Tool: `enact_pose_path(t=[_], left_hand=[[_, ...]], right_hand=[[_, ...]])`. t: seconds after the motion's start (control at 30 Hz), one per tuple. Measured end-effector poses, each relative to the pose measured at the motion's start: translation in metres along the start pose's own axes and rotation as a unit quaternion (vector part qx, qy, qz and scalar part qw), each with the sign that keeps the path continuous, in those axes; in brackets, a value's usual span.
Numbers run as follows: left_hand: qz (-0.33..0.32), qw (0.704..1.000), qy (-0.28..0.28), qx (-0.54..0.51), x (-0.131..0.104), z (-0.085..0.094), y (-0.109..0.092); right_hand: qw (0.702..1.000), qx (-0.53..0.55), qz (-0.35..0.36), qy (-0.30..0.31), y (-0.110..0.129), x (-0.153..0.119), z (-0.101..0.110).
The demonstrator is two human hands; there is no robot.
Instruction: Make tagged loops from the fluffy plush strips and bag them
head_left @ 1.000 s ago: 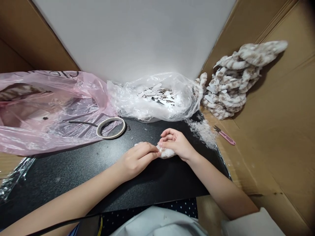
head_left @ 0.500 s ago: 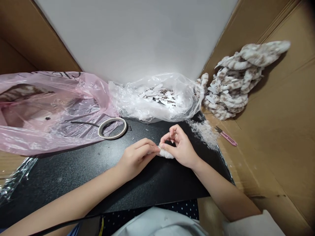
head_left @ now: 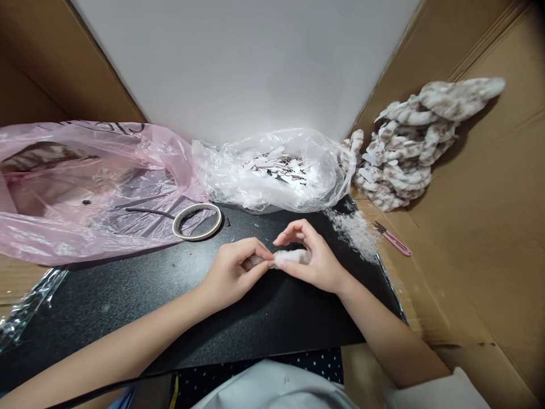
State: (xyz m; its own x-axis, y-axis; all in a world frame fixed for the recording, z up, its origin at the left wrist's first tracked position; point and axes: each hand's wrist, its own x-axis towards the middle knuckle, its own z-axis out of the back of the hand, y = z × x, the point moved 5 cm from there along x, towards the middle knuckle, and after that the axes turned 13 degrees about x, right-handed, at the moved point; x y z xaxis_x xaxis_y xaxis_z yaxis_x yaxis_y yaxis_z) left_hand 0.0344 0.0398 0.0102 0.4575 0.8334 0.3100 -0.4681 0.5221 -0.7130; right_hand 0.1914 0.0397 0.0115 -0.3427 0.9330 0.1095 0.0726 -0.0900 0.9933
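Observation:
A small white, fluffy plush piece [head_left: 292, 257] is held between my two hands over the black tabletop. My left hand [head_left: 239, 268] pinches its left end between thumb and fingertips, with a brownish part of it showing under the curled fingers. My right hand [head_left: 313, 260] is curved around the other end. Its thumb lies along the near side, while the index finger arches above the fur. The right hand's palm hides the far end of the piece.
A tape roll [head_left: 196, 222] lies by a pink plastic bag [head_left: 162, 147]. Behind my hands is a clear bag [head_left: 221, 176] with white and dark small pieces. On the right are loose fluff [head_left: 355, 234], pink-handled thread snips [head_left: 395, 241] and a pile of plush strips [head_left: 400, 153].
My right hand has opened from a pinch into a wider curve, exposing more of the plush piece. My left hand has turned slightly and still pinches the left end.

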Motion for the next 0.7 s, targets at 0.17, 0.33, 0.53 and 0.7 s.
enact_pose_path(t=[0.17, 0.33, 0.53, 0.7], left_hand=[[0.145, 0.970, 0.016, -0.197, 0.000, -0.008, 0.015], [0.200, 0.938, 0.105, -0.261, 0.002, -0.010, 0.024], [0.101, 0.987, 0.099, -0.072, 0.011, 0.006, 0.020], [0.150, 0.977, 0.111, -0.104, 0.009, 0.004, 0.021]], right_hand=[[0.998, -0.026, -0.038, -0.041, -0.009, 0.001, 0.001], [0.988, 0.069, -0.102, -0.094, -0.018, 0.004, 0.005], [0.930, 0.250, -0.226, -0.145, -0.038, 0.004, 0.008], [0.987, 0.087, -0.095, -0.091, -0.021, 0.006, 0.007]])
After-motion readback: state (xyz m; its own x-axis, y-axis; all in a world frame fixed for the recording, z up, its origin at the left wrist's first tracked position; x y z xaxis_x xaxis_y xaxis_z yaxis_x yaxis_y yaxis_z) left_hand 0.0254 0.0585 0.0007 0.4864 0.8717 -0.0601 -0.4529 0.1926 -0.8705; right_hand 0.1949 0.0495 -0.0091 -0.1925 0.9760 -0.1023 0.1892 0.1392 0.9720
